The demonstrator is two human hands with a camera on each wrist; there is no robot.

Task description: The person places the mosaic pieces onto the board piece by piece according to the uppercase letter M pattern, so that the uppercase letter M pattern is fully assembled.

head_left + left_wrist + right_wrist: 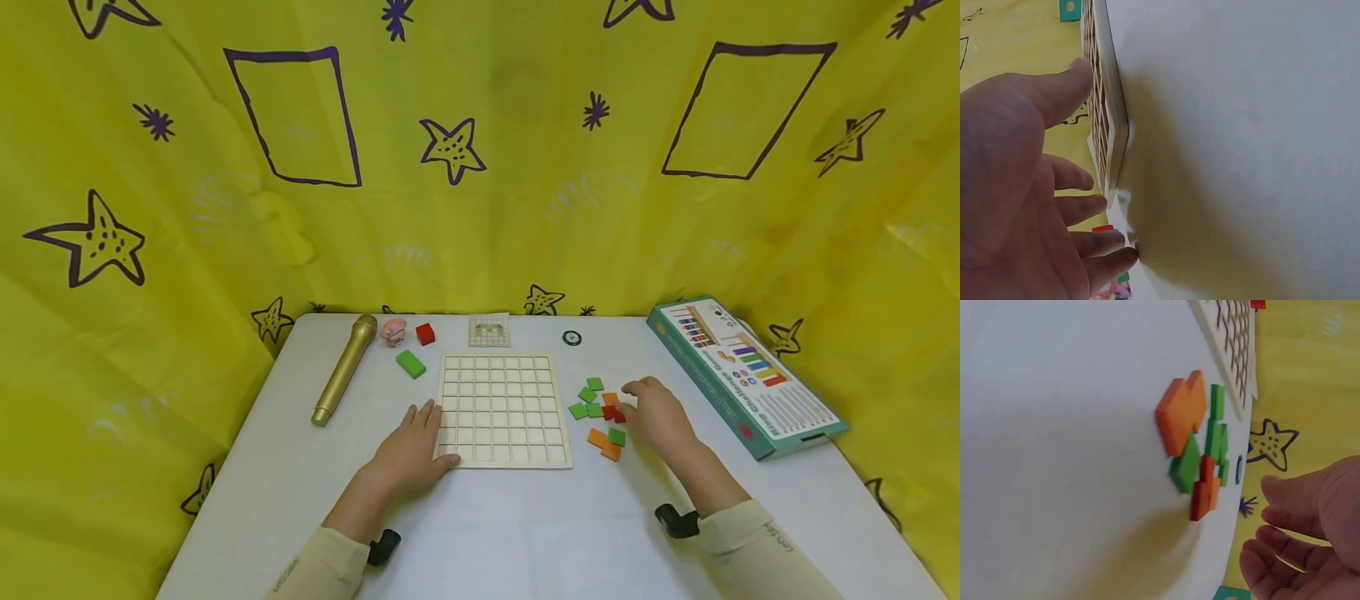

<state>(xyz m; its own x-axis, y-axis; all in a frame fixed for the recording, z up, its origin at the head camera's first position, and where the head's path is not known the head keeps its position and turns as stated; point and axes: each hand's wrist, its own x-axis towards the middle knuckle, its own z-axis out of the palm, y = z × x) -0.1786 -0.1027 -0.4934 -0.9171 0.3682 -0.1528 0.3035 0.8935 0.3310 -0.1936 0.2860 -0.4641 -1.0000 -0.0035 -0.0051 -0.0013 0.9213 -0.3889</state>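
Box (750, 375) print illegible, round token (572, 337) too small

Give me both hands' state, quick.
Left hand: open, fingers against the grid board edge.
Right hand: open, over the tiles, holding nothing.

Beige sleeves (750, 542), black wrist mounts (677, 521), probably cameras.

White table (525, 533) — yellow starry backdrop (525, 208).
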